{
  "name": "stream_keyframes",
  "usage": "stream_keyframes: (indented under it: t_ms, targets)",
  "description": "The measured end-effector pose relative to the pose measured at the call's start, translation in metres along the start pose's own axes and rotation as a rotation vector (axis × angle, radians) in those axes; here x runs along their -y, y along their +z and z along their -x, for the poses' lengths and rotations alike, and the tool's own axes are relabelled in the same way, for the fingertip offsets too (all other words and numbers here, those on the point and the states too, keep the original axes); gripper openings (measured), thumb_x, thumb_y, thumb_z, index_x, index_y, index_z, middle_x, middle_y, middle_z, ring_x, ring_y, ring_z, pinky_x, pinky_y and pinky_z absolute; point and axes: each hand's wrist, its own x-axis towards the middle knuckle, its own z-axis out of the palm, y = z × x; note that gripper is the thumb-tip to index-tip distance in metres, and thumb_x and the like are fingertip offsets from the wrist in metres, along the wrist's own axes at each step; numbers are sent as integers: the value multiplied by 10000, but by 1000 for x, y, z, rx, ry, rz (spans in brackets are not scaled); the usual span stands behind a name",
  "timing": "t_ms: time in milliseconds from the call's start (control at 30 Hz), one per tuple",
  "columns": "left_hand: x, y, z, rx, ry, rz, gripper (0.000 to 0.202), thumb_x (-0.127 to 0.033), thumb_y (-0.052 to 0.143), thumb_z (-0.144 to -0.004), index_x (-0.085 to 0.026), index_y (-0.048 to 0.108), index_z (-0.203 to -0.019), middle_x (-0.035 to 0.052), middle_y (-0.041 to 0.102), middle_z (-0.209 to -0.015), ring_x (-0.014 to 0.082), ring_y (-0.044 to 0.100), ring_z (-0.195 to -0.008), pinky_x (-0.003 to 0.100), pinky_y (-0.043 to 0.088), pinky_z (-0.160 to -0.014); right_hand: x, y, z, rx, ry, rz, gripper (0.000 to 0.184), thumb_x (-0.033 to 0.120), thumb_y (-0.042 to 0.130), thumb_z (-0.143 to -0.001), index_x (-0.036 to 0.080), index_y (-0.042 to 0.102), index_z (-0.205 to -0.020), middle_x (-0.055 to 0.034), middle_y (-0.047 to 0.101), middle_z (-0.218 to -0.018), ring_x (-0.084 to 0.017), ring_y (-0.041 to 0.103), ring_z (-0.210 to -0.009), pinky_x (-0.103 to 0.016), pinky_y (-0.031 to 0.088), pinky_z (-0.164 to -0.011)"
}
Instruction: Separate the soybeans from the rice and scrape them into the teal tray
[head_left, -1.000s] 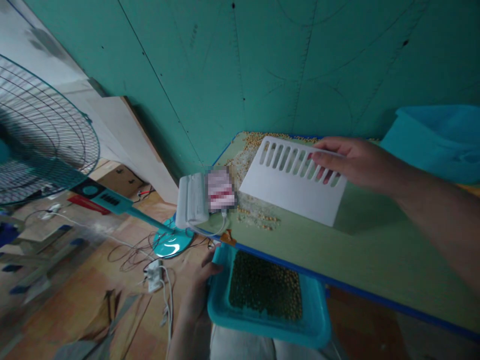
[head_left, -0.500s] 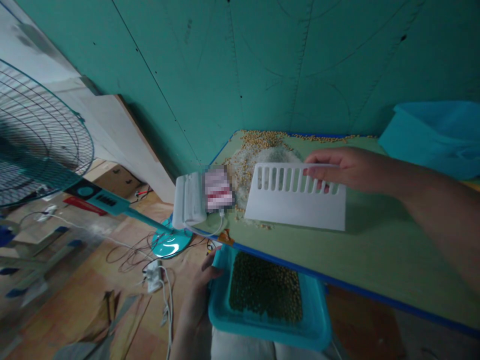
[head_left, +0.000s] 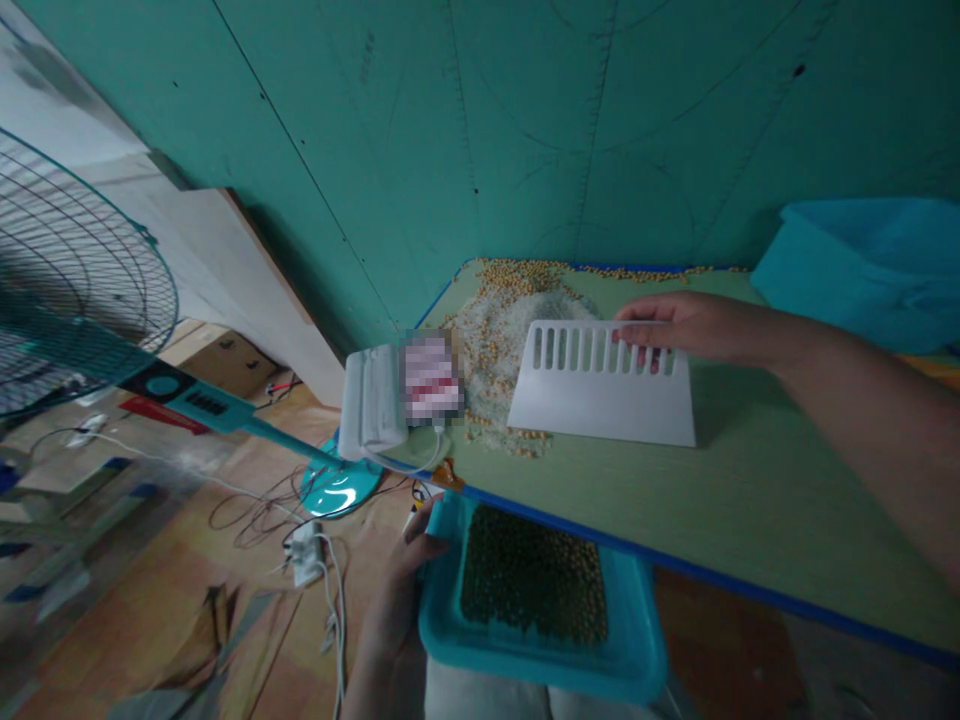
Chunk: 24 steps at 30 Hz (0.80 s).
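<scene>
My right hand [head_left: 664, 325] grips the slotted top of a white plastic scraper [head_left: 604, 405], its fingers through the slots. The scraper leans over the green tabletop [head_left: 757, 470], just right of a heap of white grains [head_left: 514, 330] mixed with yellow beans [head_left: 521, 275]. Below the table's front edge, my left hand [head_left: 412, 570] is closed on the left rim of a blue plastic tray [head_left: 544, 670]. Dark green and yellowish beans [head_left: 532, 575] lie inside the tray, which sits over my lap.
A white device [head_left: 373, 400] and a blurred-out phone-like item [head_left: 433, 378] with a cable stand at the table's left end. A blue fabric bag [head_left: 862, 270] is at the back right. To the left are a fan [head_left: 75, 280] and a power strip [head_left: 304, 553] on the floor.
The scraper has shifted slightly right and up, away from the heap, showing more grains and beans at its lower left. My left hand and the tray stay nearly in place.
</scene>
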Motion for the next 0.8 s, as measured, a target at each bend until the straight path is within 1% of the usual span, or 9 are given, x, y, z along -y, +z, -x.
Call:
stream_keyframes:
  t_ms: [200,367,533,600,700,800]
  targets:
    - [2,0,-1,-3,13,13,323,-92,575,-422,-227,689,-692,29,709,-813,329,479,-1078,356,420,-835,-3,1,-1,8,10,-37,195,366,488,-767,183,519,-824,38,524,-613,-61,485,-509,-213,388,-517]
    - [3,1,1,10,21,30,298,-101,581,-450,-240,695,-688,7,712,-775,308,452,-1110,342,395,-864,-3,3,0,53,-17,-43,185,348,468,-783,173,512,-824,42,517,-619,-59,487,-523,-214,387,-533]
    - [2,-2,-2,31,10,0,328,-78,567,-439,-220,700,-703,0,713,-763,288,478,-1084,312,407,-845,-4,4,-1,91,-20,-43,200,376,462,-787,182,507,-799,46,512,-612,-60,488,-525,-210,391,-537]
    - [1,-5,-6,42,9,-21,330,-81,578,-416,-220,704,-688,6,714,-768,303,487,-1070,326,418,-833,-5,5,-2,101,-32,-50,205,386,467,-786,187,510,-804,47,514,-614,-63,491,-527,-209,397,-535]
    - [2,-8,-9,49,7,-40,337,-80,587,-399,-227,709,-677,26,716,-792,344,478,-1072,372,423,-829,-7,5,-3,112,-37,-51,212,408,489,-770,199,518,-783,51,519,-602,-69,498,-519,-209,403,-519]
    - [4,-8,-8,59,43,-71,342,-86,580,-432,-243,705,-709,21,713,-845,344,449,-1105,383,408,-848,-8,6,-4,114,-20,-47,216,420,509,-755,206,529,-768,52,526,-597,-68,498,-510,-205,401,-506]
